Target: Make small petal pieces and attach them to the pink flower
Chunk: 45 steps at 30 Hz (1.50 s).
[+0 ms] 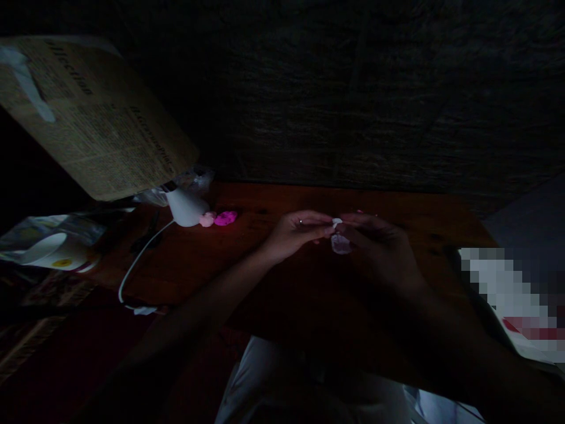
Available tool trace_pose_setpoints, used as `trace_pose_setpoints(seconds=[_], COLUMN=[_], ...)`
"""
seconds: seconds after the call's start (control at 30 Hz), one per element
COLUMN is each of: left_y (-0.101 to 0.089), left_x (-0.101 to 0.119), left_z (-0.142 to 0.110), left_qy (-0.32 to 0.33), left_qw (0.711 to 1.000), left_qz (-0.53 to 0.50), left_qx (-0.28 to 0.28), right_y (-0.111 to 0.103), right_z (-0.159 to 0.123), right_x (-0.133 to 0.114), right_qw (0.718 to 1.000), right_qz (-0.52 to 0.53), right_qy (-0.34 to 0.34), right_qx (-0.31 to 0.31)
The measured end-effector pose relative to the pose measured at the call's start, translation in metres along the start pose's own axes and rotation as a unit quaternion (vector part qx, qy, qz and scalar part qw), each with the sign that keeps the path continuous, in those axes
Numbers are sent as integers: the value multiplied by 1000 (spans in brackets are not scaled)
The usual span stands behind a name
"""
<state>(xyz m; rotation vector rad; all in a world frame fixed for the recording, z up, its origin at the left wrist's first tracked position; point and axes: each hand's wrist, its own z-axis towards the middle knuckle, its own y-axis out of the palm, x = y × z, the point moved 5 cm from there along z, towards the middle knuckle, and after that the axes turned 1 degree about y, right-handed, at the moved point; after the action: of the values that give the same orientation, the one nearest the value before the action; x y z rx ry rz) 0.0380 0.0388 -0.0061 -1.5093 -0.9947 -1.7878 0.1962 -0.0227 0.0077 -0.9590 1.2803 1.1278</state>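
The left hand [298, 234] and right hand [386, 244] met over the table [273, 203], fingers bent. Both pinched a small pale piece [338, 223] between their fingertips, above its whitish, translucent part [341, 244].

Illumination is being recorded as very dim throughout. The wall [353, 88] and the right forearm [459, 330] are being lost in near-black shadow. Weak highlights are being caught on the left hand [286, 232] and the small pale item [336, 223]. Print on the lampshade [101, 118] is being softened by blur. The far right is being masked by coarse pixelation. The light source cannot be determined.
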Motion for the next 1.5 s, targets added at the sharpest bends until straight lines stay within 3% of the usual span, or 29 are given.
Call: trace_pose_setpoints(seconds=[0.47,0.7,1.03,1.17,1.33,1.5], left_y=[-4,-3,4,6,12,17], left_x=[0,11,11,17,26,23], left_z=[-2,-5,-8,-10,-17,-20], left_qy=[19,112,125,190,293,274], left_qw=[998,984,982,965,921,915], left_qz=[38,111,132,172,247,292], left_qx=[37,82,52,57,65,53], right_y=[3,4,2,2,2,2], right_z=[-2,-5,-2,-2,-3,-5], right_x=[1,-1,0,0,1,1], right_qw=[1000,999,999,998,998,998], right_qz=[11,-21,7,7,4,2], right_qy=[-7,-40,-37,-52,-49,-46], right_qx=[-19,-27,10,17,32,45])
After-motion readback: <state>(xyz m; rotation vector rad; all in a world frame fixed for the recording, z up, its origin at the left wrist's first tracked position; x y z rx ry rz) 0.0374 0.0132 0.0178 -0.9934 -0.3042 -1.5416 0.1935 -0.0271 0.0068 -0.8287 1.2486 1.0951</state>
